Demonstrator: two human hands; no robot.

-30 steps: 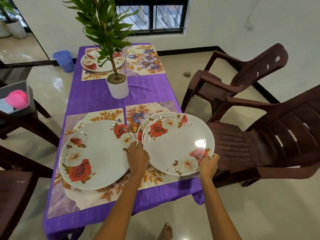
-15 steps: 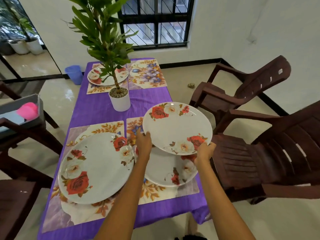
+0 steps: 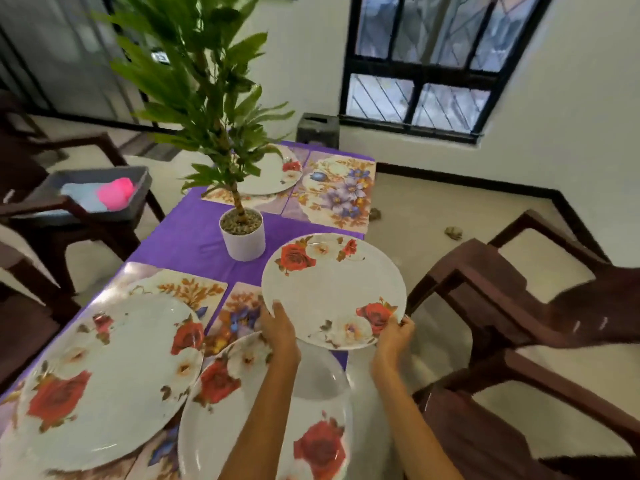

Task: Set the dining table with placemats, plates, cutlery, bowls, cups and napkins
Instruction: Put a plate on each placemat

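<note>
White and round, the rose plate (image 3: 332, 289) was up in the air between my two hands, over the right edge of the table. My left hand (image 3: 278, 329) gripped its near left rim, with my thumb on top and my fingers curled under. My right hand (image 3: 393, 336) pinched the near right rim, close to a red rose. Both my arms were stretched out in front of me.

Under my arms a second rose plate (image 3: 242, 410) lay on a flowery placemat (image 3: 235, 313). A third rose plate (image 3: 104, 382) lay just beside it on the left, on its own leafy placemat (image 3: 190, 289). At the far end a fourth plate (image 3: 273, 174) sat on a mat, next to a bare purple-flower placemat (image 3: 343, 192).

A purple tablecloth (image 3: 194, 240) covered the table. A green plant in a smooth white pot (image 3: 242, 233) stood in the middle. Brown plastic chairs (image 3: 519, 323) stood on my right. On my left a grey tray (image 3: 104, 195) held something pink. The floor was pale and shiny, the walls were white, and the window (image 3: 426, 64) had black bars.
</note>
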